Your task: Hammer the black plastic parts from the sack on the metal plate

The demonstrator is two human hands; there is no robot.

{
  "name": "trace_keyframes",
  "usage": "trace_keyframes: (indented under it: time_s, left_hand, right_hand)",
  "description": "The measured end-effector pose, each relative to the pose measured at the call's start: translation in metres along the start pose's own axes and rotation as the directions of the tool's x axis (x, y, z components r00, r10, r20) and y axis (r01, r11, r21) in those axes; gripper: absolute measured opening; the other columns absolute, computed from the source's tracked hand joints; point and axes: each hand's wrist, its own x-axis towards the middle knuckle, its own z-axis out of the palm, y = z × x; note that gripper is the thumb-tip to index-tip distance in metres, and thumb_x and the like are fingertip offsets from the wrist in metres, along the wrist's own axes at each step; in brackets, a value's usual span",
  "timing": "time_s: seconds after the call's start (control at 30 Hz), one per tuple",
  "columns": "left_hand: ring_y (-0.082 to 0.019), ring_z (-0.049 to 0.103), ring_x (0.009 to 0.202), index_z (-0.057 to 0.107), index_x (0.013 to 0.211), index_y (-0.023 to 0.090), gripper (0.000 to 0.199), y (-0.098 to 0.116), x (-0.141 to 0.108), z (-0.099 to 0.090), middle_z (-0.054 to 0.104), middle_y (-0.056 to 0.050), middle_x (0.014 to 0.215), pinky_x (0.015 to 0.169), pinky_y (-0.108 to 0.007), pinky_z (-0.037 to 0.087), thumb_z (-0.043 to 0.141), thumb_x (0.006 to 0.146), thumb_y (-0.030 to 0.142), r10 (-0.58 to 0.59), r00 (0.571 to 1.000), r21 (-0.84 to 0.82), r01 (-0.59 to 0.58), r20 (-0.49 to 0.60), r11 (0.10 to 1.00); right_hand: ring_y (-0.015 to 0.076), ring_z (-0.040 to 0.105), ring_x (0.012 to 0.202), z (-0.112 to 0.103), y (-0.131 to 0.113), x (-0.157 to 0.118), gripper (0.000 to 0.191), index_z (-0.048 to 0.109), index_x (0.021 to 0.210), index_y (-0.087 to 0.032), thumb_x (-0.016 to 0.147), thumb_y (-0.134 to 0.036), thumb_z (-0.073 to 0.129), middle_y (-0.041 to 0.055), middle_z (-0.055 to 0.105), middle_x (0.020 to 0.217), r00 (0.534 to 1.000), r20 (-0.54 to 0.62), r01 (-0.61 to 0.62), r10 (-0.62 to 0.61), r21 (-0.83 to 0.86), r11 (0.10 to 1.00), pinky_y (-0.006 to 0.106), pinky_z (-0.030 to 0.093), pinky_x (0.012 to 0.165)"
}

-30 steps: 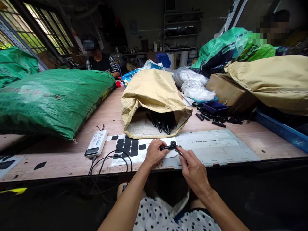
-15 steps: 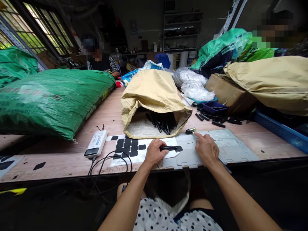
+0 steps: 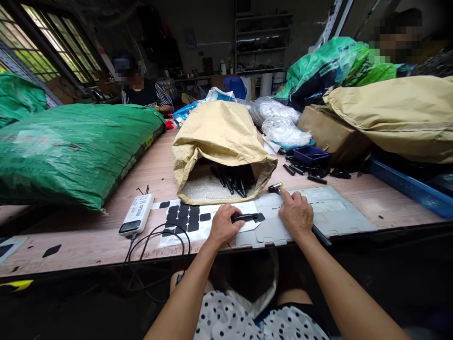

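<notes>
My left hand (image 3: 224, 225) is closed round the near end of a black pen-like piece (image 3: 246, 217), which lies over the white sheet and points right. Beside its tip is a dark square patch (image 3: 259, 216). In my right hand (image 3: 296, 212) is a small hammer (image 3: 322, 235), its head with a yellow end raised just over the grey board (image 3: 339, 212). Rows of black square stickers (image 3: 182, 218) are on the white sheet, left of my left hand. Behind it, a beige sack (image 3: 219, 132) lies open towards me with several black pieces (image 3: 233, 182) inside.
A white power bank (image 3: 137, 215) with black cables sits left of the sheet. A large green sack (image 3: 78, 151) fills the left side. Loose black pieces, a purple tray (image 3: 311, 155) and a blue basket (image 3: 410, 182) are at the right. Two people are beyond the table.
The camera view has shifted, moving the scene slightly left in the picture. The hammer's handle has swung a little relative to my right hand. My left hand keeps its hold.
</notes>
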Motion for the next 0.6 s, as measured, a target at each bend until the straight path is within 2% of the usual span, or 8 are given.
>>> trace_keyframes:
  time_s: [0.1,0.2,0.27,0.37,0.4,0.47,0.53,0.6]
  left_hand:
    - [-0.021,0.057,0.087,0.071,0.089,0.022,0.014,0.007,-0.003,-0.007,0.065,-0.002,0.088,0.078,-0.034,0.045,0.075,0.075,0.019,0.048,0.999,-0.031,-0.048,-0.006,0.998]
    - [-0.022,0.059,0.091,0.071,0.094,0.022,0.012,0.028,-0.024,-0.018,0.069,-0.004,0.091,0.084,-0.036,0.045,0.072,0.082,0.023,0.19,0.982,-0.125,-0.19,-0.013,0.974]
    - [-0.021,0.06,0.087,0.071,0.097,0.022,0.013,0.044,-0.049,-0.022,0.07,-0.004,0.09,0.082,-0.035,0.045,0.07,0.085,0.027,0.266,0.963,-0.217,-0.249,0.053,0.944]
    - [-0.018,0.062,0.079,0.074,0.099,0.025,0.016,0.056,-0.09,-0.008,0.071,-0.002,0.084,0.076,-0.031,0.046,0.072,0.084,0.03,0.263,0.927,-0.302,-0.179,0.266,0.936]
    - [-0.018,0.062,0.076,0.075,0.099,0.026,0.017,0.054,-0.101,0.003,0.071,-0.001,0.082,0.074,-0.03,0.045,0.073,0.082,0.03,0.208,0.917,-0.288,-0.11,0.339,0.951]
    - [-0.017,0.063,0.072,0.076,0.098,0.028,0.02,0.041,-0.116,0.031,0.07,0.001,0.077,0.069,-0.028,0.044,0.075,0.078,0.027,-0.008,0.896,-0.184,0.101,0.445,0.978]
    - [-0.019,0.065,0.073,0.075,0.101,0.027,0.025,0.019,-0.122,0.061,0.071,0.001,0.077,0.067,-0.029,0.045,0.073,0.076,0.026,-0.286,0.85,-0.028,0.332,0.443,0.943]
    - [-0.024,0.07,0.083,0.074,0.108,0.027,0.028,-0.003,-0.122,0.086,0.075,-0.003,0.087,0.074,-0.032,0.048,0.067,0.081,0.028,-0.486,0.784,0.105,0.486,0.386,0.867]
  right_hand:
    - [0.0228,0.05,0.089,-0.003,-0.002,0.001,0.04,0.064,0.133,-0.025,0.095,-0.02,0.05,0.0094,0.059,0.1,1.0,0.017,0.0,0.0,-0.008,1.0,0.034,0.026,0.067]
    - [0.023,0.051,0.09,-0.004,-0.003,0.002,0.04,0.064,0.132,-0.025,0.095,-0.02,0.049,0.0092,0.058,0.099,1.0,0.028,0.0,0.0,-0.013,1.0,0.034,0.027,0.068]
    - [0.023,0.051,0.09,-0.005,-0.003,0.002,0.04,0.063,0.132,-0.025,0.096,-0.02,0.048,0.0092,0.058,0.1,1.0,0.031,-0.002,0.002,-0.015,1.0,0.034,0.027,0.068]
    - [0.0228,0.051,0.091,-0.005,-0.003,0.001,0.04,0.063,0.132,-0.024,0.095,-0.02,0.048,0.0099,0.059,0.1,1.0,0.031,0.0,0.0,-0.012,1.0,0.034,0.028,0.069]
    - [0.0228,0.051,0.091,-0.006,-0.003,0.001,0.04,0.063,0.132,-0.024,0.095,-0.02,0.048,0.0101,0.059,0.101,0.999,0.032,0.001,-0.001,-0.009,1.0,0.034,0.029,0.069]
    - [0.023,0.051,0.091,-0.006,-0.003,0.001,0.04,0.063,0.132,-0.024,0.095,-0.02,0.048,0.0104,0.059,0.101,0.999,0.036,0.001,0.0,-0.004,1.0,0.034,0.03,0.069]
    - [0.0232,0.051,0.091,-0.006,-0.003,0.001,0.041,0.063,0.132,-0.023,0.094,-0.019,0.05,0.0108,0.059,0.101,0.999,0.04,0.0,0.0,-0.002,1.0,0.034,0.031,0.069]
    - [0.0234,0.051,0.091,-0.007,-0.004,0.001,0.041,0.062,0.132,-0.023,0.093,-0.019,0.05,0.0108,0.059,0.102,0.999,0.041,-0.001,0.001,-0.001,1.0,0.034,0.031,0.07]
